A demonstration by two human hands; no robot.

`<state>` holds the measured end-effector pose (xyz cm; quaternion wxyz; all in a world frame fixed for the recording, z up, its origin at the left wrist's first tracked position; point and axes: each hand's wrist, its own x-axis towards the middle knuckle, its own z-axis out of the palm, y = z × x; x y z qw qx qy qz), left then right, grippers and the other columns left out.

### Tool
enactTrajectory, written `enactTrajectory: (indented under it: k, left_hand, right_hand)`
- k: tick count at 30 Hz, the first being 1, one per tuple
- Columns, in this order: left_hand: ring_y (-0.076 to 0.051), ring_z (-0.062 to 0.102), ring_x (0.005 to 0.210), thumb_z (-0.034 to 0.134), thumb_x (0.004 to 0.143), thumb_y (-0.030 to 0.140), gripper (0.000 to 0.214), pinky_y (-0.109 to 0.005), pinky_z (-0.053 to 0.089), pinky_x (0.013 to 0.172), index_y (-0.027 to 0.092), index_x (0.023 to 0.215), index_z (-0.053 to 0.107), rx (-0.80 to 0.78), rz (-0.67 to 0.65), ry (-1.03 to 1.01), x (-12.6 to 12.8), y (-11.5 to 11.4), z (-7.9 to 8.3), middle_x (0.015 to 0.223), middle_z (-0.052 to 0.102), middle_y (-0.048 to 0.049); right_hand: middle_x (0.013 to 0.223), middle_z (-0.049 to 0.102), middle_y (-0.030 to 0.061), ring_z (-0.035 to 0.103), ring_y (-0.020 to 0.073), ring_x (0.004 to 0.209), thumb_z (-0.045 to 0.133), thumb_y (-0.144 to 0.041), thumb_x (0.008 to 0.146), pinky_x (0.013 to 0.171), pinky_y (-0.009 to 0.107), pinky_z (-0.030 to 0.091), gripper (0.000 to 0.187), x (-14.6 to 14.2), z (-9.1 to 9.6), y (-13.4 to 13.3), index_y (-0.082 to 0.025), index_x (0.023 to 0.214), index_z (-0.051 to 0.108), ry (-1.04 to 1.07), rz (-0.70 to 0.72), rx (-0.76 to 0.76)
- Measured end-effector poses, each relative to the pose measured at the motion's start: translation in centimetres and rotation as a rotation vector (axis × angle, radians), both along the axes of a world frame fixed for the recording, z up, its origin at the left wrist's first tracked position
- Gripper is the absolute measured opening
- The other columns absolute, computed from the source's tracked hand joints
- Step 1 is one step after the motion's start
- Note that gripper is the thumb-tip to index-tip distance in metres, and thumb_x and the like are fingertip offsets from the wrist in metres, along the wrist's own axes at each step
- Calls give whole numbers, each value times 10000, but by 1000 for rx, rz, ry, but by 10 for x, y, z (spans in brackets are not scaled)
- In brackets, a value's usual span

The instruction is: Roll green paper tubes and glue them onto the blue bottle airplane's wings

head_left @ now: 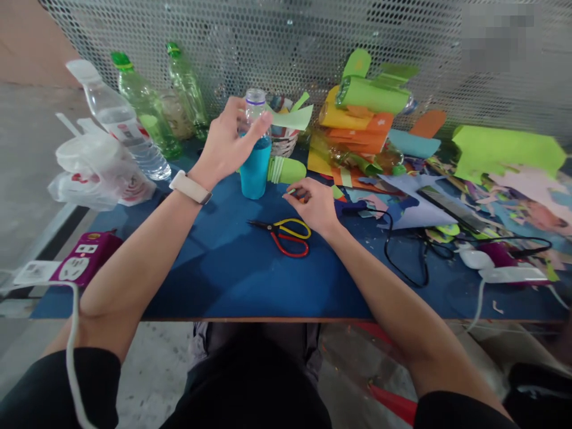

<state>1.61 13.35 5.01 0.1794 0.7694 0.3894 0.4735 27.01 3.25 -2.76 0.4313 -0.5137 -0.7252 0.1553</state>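
Observation:
My left hand (235,140) is closed round the upper part of a clear plastic bottle (255,167), which stands upright on the table. Blue paper covers its lower part, and a purple ring sits below the open mouth. Right of it, my right hand (313,202) is closed in a pinch just above the table, with a small pale scrap too tiny to name at the fingertips. Scissors (286,231) with one yellow and one red handle lie below that hand. Behind the bottle rest a green paper-wrapped roll (288,171) and a strip of pale green paper (292,118).
Several bottles (129,134) and a bagged white cup (96,167) stand at the left. Paper-covered bottles (370,95) are piled at the back right, beside paper scraps (504,196). Purple power strips (89,256) with cables lie at both sides. Perforated metal (286,36) backs the table.

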Motion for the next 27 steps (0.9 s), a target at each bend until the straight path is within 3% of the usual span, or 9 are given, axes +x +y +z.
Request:
enactTrajectory:
  k: [3, 6, 8, 10, 13, 16, 22, 26, 27]
  left_hand:
    - [-204, 642, 1026, 430, 1033, 981, 741, -406, 524, 930, 326, 1369, 514, 149, 12, -105, 5, 1, 2, 1200, 696, -34]
    - [-206, 649, 1175, 230, 1068, 967, 760, -423, 561, 1065, 319, 1416, 421, 454, 88, -138, 11, -10, 12, 1306, 614, -70]
    - [-276, 644, 1337, 380, 1147, 821, 534, -480, 538, 1184, 373, 1419, 478, 520, 115, -97, 14, -24, 21, 1382, 621, -115]
    - [-331, 670, 1256, 452, 1167, 655, 323, -547, 544, 1163, 396, 1316, 573, 584, 175, -111, 15, -35, 27, 1296, 650, -119]
    - [-395, 644, 1324, 468, 1124, 574, 264, -648, 470, 1254, 387, 1167, 650, 531, 227, 44, 16, -41, 26, 1254, 695, -135]
    - [-429, 656, 1297, 626, 1039, 565, 219, -676, 487, 1228, 372, 1098, 709, 387, 137, 206, 18, -39, 16, 1218, 730, -142]
    - [-292, 723, 969, 654, 1004, 232, 76, -494, 592, 973, 296, 997, 695, 181, -39, 125, 34, -70, 0, 1166, 742, -100]
    - [-179, 610, 649, 594, 863, 63, 199, -350, 491, 653, 233, 791, 669, -14, -244, 61, 59, -97, -19, 756, 699, -22]
    - [-161, 579, 609, 598, 846, 71, 198, -330, 444, 603, 221, 727, 652, -148, -292, 29, 66, -101, -25, 691, 673, -13]
  right_hand:
    - [989, 836, 74, 738, 227, 782, 837, -305, 933, 777, 413, 645, 57, 0, -3, 0, -252, 954, 838, -15, -2, -9]
    - [1001, 838, 75, 738, 230, 789, 827, -313, 953, 788, 418, 646, 69, 0, -6, 1, -260, 973, 868, -34, 14, -10]
    - [1000, 837, 67, 729, 225, 778, 819, -319, 976, 792, 417, 642, 81, 0, -7, 1, -269, 986, 881, -43, 31, -10]
    - [998, 834, 61, 713, 216, 760, 809, -328, 999, 788, 408, 635, 99, -1, -7, 0, -272, 1010, 890, -44, 40, 0]
    - [1043, 827, 69, 712, 215, 781, 761, -368, 1053, 794, 398, 627, 157, -4, -4, -2, -270, 1050, 883, -45, 37, 18]
    - [1131, 812, 85, 737, 227, 859, 677, -368, 1104, 850, 406, 632, 204, -7, 0, -5, -269, 1085, 854, -59, 41, 33]
    - [1171, 780, 93, 723, 239, 872, 637, -341, 1095, 851, 425, 635, 170, -7, 1, -2, -272, 1119, 790, -121, -7, 56]
    - [1095, 767, 94, 713, 259, 916, 659, -212, 991, 851, 423, 628, 101, -3, 0, 1, -260, 1044, 730, -172, -19, 94]
    - [1087, 768, 90, 710, 261, 923, 666, -174, 940, 850, 419, 623, 142, -2, 1, 1, -259, 1041, 717, -178, -9, 114]
